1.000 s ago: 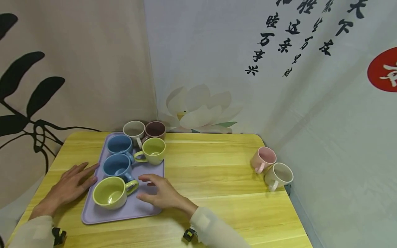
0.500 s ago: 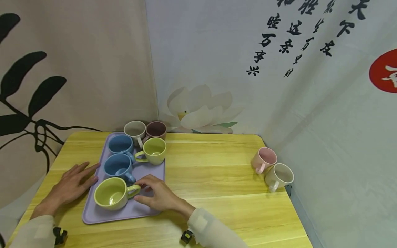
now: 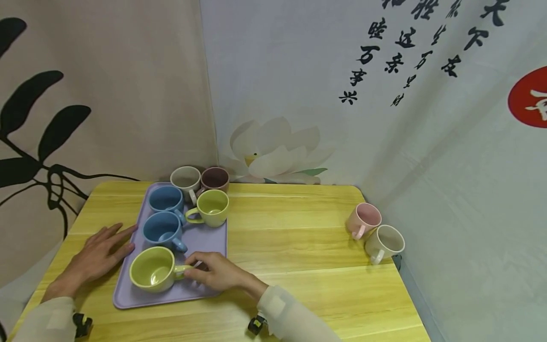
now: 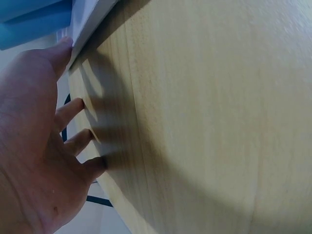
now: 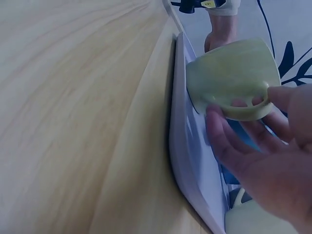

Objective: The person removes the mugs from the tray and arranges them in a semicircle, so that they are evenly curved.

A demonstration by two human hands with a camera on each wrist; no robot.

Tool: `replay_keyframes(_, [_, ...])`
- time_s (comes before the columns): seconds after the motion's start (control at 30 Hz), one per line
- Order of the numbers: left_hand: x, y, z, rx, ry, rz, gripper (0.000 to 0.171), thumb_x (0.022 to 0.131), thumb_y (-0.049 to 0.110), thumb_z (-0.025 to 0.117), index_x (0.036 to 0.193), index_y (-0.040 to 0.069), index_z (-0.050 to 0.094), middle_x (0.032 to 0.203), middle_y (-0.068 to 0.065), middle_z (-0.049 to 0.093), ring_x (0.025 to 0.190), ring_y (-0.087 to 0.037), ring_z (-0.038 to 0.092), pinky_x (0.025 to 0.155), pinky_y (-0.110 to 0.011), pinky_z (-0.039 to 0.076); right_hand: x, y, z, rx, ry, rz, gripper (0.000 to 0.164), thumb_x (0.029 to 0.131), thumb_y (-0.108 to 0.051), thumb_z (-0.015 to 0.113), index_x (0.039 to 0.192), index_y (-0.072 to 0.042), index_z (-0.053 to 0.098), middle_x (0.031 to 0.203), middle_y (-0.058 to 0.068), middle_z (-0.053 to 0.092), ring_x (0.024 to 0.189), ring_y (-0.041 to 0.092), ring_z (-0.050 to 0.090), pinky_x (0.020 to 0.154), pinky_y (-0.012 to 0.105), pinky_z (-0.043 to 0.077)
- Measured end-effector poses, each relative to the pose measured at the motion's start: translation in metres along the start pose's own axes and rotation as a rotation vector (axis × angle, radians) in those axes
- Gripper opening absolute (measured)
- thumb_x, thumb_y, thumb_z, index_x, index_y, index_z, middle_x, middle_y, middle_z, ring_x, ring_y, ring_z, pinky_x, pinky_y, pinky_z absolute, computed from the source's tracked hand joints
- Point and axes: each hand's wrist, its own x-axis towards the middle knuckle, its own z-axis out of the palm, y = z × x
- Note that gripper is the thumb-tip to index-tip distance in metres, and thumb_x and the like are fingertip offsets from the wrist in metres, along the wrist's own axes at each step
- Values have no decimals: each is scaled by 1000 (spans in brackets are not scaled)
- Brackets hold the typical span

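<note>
At the front of the lilac tray [image 3: 202,240] stands a yellow-green cup [image 3: 147,281], upright. My right hand [image 3: 219,271] pinches its handle between thumb and fingers; the right wrist view shows the fingertips [image 5: 214,114] at the cup's side [image 5: 229,73]. My left hand [image 3: 96,254] rests with spread fingers at the tray's left edge, its thumb against the rim in the left wrist view. Behind the front cup are two blue cups [image 3: 160,232] in a line. A second yellow-green cup [image 3: 217,213] is farther back on the right side of the tray.
A white cup [image 3: 183,179] and a dark maroon cup [image 3: 214,179] are at the tray's back edge. Far right on the wooden table [image 3: 290,237], a pink cup [image 3: 361,218] and another white cup [image 3: 382,247] stand close to the edge. Fabric walls [image 3: 278,85] rise behind.
My right hand has moved left onto the front cup's handle and now grips it. The cup's handle has swung slightly toward the front. My left hand has stayed put.
</note>
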Motion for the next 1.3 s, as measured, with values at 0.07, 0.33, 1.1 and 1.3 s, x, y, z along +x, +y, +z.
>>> replay_keyframes(0.07, [0, 0, 0, -2, 1, -1, 75, 119, 59, 46, 177, 13, 35, 177, -45, 20, 160, -79, 12, 117, -98, 15, 1, -1, 1, 13, -21, 13, 20, 117, -19, 64, 127, -4, 73, 119, 14, 81, 86, -3, 74, 80, 13, 63])
replay_keyframes(0.33, [0, 0, 0, -5, 1, 0, 75, 119, 59, 46, 177, 13, 35, 177, -45, 19, 160, -79, 12, 117, -98, 15, -2, 2, 7, -66, -34, -27, 19, 117, -21, 63, 119, -6, 74, 111, 9, 83, 89, -16, 64, 90, 9, 60])
replay_keyframes(1.1, [1, -1, 3, 0, -2, -13, 75, 118, 60, 47, 176, 13, 38, 177, -46, 20, 161, -78, 11, 115, -100, 16, -68, 7, -32, 203, 76, -12, 26, 116, -16, 63, 121, 7, 73, 117, 31, 80, 103, 17, 82, 99, 29, 68])
replay_keyframes(1.3, [1, -1, 1, 4, 3, -7, 75, 118, 60, 48, 176, 14, 37, 176, -46, 20, 161, -78, 11, 112, -101, 18, -94, 13, -53, 252, 135, -23, 28, 117, -13, 61, 125, 13, 68, 123, 38, 76, 113, 63, 75, 105, 62, 65])
